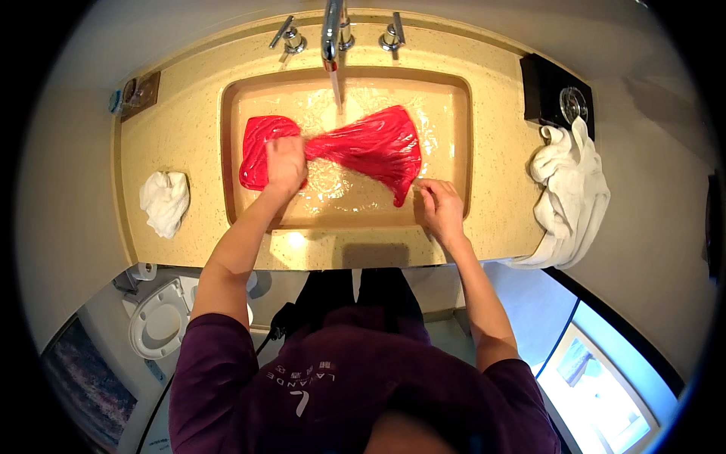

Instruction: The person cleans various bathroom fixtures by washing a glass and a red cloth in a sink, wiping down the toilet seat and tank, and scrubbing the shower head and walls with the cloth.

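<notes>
A wet red cloth (pixel 371 144) lies spread in a rectangular sink basin (pixel 346 218), narrow at its middle and wide at both ends. My left hand (pixel 287 163) is closed on the cloth left of the narrow part, slightly blurred. My right hand (pixel 441 207) is at the basin's lower right, its fingers curled near the cloth's lower right corner; whether they touch it or hold anything cannot be told. Water runs from a chrome faucet (pixel 332 37) into the shallow water behind the cloth.
Two chrome tap handles (pixel 292 40) flank the faucet. A crumpled white cloth (pixel 164 201) lies on the left counter. At the right, a white towel (pixel 570 198) hangs over the counter edge beside a black tray (pixel 547 91) with a glass dish. A toilet (pixel 161 323) stands below left.
</notes>
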`<state>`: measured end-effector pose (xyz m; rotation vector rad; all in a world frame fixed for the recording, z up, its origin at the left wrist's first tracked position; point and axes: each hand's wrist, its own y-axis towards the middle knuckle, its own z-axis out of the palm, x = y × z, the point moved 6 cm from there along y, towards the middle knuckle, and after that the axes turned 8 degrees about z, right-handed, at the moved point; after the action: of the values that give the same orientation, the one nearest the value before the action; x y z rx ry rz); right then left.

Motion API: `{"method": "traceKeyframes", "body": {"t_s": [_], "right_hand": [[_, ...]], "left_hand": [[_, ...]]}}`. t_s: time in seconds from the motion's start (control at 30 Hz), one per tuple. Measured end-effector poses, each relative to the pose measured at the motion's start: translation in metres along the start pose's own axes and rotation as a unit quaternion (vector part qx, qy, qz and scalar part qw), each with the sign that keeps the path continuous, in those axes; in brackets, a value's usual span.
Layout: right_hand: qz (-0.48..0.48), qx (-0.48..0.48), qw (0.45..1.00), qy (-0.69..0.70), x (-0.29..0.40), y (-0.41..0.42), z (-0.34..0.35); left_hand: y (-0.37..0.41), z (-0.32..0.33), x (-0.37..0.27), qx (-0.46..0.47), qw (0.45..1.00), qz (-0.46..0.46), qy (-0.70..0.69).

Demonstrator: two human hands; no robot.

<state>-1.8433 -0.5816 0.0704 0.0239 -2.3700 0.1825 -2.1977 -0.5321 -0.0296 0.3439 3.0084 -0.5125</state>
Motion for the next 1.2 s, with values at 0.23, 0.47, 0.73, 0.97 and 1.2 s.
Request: {"method": "traceKeyframes", "body": {"t_s": [0.23, 0.47, 0.73, 0.97, 1.2], "right_hand": [[0.104, 0.041, 0.973, 0.200, 0.009, -0.026, 0.040], [0.066, 0.071, 0.980, 0.175, 0.013, -0.022, 0.013], [0.286, 0.111, 0.817, 0.489, -0.060, 0.001, 0.069], [0.262, 0.192, 0.619, 0.715, 0.020, 0.063, 0.101], [0.333, -0.032, 0.881, 0.335, -0.081, 0.155, 0.083]], "left_hand": [[0.066, -0.052, -0.130, -0.023, 0.812, 0.052, -0.581], [0.085, -0.007, 0.019, -0.067, 0.786, -0.091, -0.608], [0.061, -0.091, -0.081, -0.063, 0.777, 0.022, -0.626], [-0.004, -0.204, -0.113, -0.092, 0.535, 0.100, -0.834], [0.013, -0.089, -0.015, -0.111, 0.554, -0.235, -0.791]]}}
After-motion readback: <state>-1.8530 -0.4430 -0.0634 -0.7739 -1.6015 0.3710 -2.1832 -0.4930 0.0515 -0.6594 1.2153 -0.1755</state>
